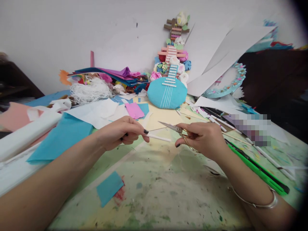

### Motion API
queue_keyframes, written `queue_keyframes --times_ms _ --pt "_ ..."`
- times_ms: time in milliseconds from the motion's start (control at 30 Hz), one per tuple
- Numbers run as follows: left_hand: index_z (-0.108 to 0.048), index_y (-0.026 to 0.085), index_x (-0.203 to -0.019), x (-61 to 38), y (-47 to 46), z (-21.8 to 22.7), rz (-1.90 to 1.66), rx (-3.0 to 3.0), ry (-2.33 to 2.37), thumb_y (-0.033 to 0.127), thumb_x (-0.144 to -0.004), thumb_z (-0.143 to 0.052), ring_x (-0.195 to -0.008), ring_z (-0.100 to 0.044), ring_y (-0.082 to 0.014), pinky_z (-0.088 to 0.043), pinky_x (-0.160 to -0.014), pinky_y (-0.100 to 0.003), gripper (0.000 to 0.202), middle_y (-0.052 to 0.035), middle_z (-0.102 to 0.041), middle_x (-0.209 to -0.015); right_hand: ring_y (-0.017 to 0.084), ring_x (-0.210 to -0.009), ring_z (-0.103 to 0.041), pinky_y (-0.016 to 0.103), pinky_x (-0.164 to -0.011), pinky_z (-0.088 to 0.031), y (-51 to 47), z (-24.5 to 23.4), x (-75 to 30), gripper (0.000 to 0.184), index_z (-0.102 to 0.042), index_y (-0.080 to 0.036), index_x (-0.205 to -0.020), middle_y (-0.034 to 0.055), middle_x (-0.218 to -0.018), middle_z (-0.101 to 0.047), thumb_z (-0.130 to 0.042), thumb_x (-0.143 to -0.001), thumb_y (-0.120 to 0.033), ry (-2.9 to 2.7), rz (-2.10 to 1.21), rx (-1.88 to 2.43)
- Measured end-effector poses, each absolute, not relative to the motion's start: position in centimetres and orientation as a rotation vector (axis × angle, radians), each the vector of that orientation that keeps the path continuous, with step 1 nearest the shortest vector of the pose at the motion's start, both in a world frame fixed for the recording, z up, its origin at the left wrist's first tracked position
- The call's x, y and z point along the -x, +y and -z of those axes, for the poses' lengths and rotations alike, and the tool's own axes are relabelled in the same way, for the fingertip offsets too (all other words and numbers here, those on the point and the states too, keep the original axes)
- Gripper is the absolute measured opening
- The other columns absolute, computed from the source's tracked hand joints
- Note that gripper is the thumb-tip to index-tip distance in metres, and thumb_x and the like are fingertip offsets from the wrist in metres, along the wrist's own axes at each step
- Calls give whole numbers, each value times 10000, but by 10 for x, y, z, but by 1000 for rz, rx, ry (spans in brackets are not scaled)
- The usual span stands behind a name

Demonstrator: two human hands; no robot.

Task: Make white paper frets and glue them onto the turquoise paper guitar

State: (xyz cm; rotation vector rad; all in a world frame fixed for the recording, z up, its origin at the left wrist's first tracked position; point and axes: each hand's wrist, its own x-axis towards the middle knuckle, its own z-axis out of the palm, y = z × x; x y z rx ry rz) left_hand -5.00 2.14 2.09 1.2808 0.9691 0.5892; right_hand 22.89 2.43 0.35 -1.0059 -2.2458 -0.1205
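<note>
My left hand [122, 132] is closed in a pinch on a thin white paper stick [158, 138] that points to the right. My right hand [204, 138] grips small gold-handled scissors [174, 128]. Their blades point left and lie just above the stick's free end. Both hands hover over a paint-stained green table [158, 192].
A blue paper guitar [166, 92] with paper flowers leans on the wall behind. Coloured paper sheets [60, 134], white string [89, 90] and a paper roll [26, 134] lie at left. White sticks [262, 153], a green ruler [257, 171] and white sheets [216, 61] are at right. A blue scrap [109, 187] lies near.
</note>
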Motion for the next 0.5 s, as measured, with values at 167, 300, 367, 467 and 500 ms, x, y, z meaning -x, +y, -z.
queue_keyframes --times_ms 167,300,367,467,500 --pt "-749 77 -723 50 21 -22 -569 -1263 972 247 -773 -603 -406 -101 -40 -106 -388 -225 230 81 -180 -409 76 -462 -356 220 -448 -275 22 -7 -222 425 -734 -154 -863 -38 -492 -471 -730 -675 -535 -2089 -477 1168" --pt "-754 78 -740 48 20 -18 -551 -1268 963 249 -771 -620 -407 -113 -45 -109 -388 -231 220 81 -174 -409 54 -433 -308 191 -392 -219 13 -6 -208 291 -672 -128 -746 -52 -493 -422 -671 -741 -420 -1971 -1123 1107" --pt "-751 81 -729 46 20 -17 -538 -1271 958 257 -775 -624 -410 -113 -46 -114 -387 -232 223 81 -174 -413 47 -417 -309 179 -377 -212 9 -3 -201 219 -640 -134 -737 -64 -483 -407 -643 -750 -352 -1893 -1291 1052" --pt "-737 78 -691 43 19 -17 -574 -1246 972 243 -766 -639 -406 -126 -40 -134 -376 -218 206 83 -197 -403 43 -410 -322 174 -371 -216 7 0 -196 135 -610 -145 -714 -72 -481 -408 -628 -718 -279 -1812 -1325 1042" --pt "-735 77 -709 42 19 -17 -615 -1227 978 232 -756 -652 -399 -148 -35 -153 -372 -206 182 80 -235 -396 44 -410 -329 174 -372 -223 8 2 -196 122 -606 -147 -707 -71 -483 -415 -623 -706 -268 -1786 -1319 1063"
